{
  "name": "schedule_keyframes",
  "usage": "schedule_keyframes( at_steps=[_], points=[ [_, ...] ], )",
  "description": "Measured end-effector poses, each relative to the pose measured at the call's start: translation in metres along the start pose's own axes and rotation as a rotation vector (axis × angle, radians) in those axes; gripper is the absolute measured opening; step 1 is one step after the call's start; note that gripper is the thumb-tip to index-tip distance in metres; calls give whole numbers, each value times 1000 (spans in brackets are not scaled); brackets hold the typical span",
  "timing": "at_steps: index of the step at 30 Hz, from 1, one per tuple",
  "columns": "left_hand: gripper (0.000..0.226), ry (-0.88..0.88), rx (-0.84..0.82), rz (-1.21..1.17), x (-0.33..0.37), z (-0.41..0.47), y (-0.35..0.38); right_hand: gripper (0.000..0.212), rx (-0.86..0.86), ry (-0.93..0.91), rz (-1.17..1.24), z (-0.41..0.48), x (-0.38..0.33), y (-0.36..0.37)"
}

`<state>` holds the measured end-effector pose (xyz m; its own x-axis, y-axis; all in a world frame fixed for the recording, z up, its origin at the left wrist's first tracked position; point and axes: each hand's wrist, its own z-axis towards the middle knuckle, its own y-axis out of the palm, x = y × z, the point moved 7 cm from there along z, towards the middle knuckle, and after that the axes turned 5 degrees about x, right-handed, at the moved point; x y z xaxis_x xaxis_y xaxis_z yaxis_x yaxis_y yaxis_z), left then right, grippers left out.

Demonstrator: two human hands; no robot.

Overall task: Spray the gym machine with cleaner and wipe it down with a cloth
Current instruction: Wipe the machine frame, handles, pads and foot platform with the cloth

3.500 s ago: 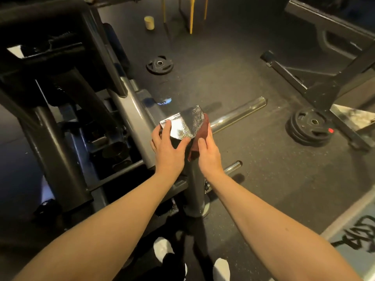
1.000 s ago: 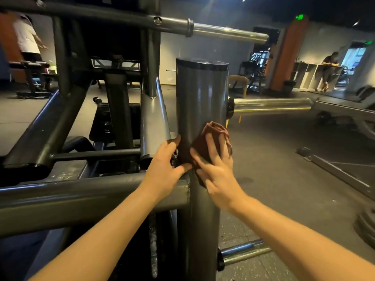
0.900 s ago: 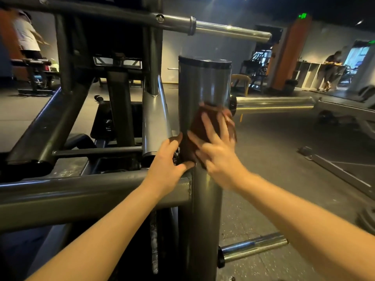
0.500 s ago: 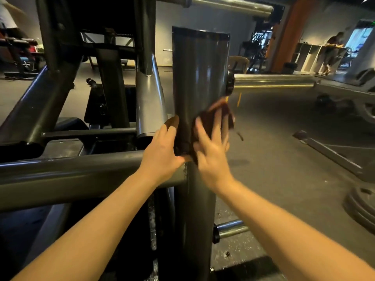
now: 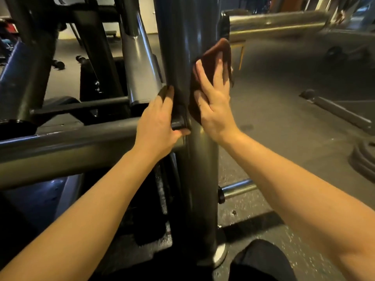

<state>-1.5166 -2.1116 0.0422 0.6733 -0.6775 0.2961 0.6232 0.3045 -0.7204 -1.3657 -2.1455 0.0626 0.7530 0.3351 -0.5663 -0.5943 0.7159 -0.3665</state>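
Note:
The gym machine's thick dark upright post (image 5: 182,37) rises through the middle of the head view. A horizontal frame bar (image 5: 71,142) joins it from the left. My right hand (image 5: 213,98) presses a brown cloth (image 5: 215,51) flat against the right side of the post, fingers spread and straight. My left hand (image 5: 158,126) rests on the joint of bar and post, with its fingers lying up the post and its thumb under a small black knob (image 5: 178,123). No spray bottle is in view.
Chrome weight pegs stick out to the right, one high (image 5: 274,27) and one low (image 5: 237,189). Stacked weight plates (image 5: 363,157) lie on the rubber floor at the right edge. A floor rail (image 5: 341,110) runs behind them. More dark frame tubes (image 5: 97,47) crowd the left.
My right hand slid the cloth up, then down the post, and now sits slightly above my left hand. The left hand stayed on the joint. The view has tilted downward.

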Motion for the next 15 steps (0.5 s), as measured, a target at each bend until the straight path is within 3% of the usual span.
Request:
schedule_keyframes(
  at_steps=[3,7,10,15],
  points=[
    [110,-17,48,47,1,-4,3,63,34,158,28,-78,38,17],
    [109,-8,70,94,1,-4,4,81,-69,281,-65,-180,71,38],
    [106,8,101,174,5,-7,3,77,-48,272,-20,-147,66,31],
    [106,43,132,276,12,-31,19,62,4,329,330,-34,66,4]
  ],
)
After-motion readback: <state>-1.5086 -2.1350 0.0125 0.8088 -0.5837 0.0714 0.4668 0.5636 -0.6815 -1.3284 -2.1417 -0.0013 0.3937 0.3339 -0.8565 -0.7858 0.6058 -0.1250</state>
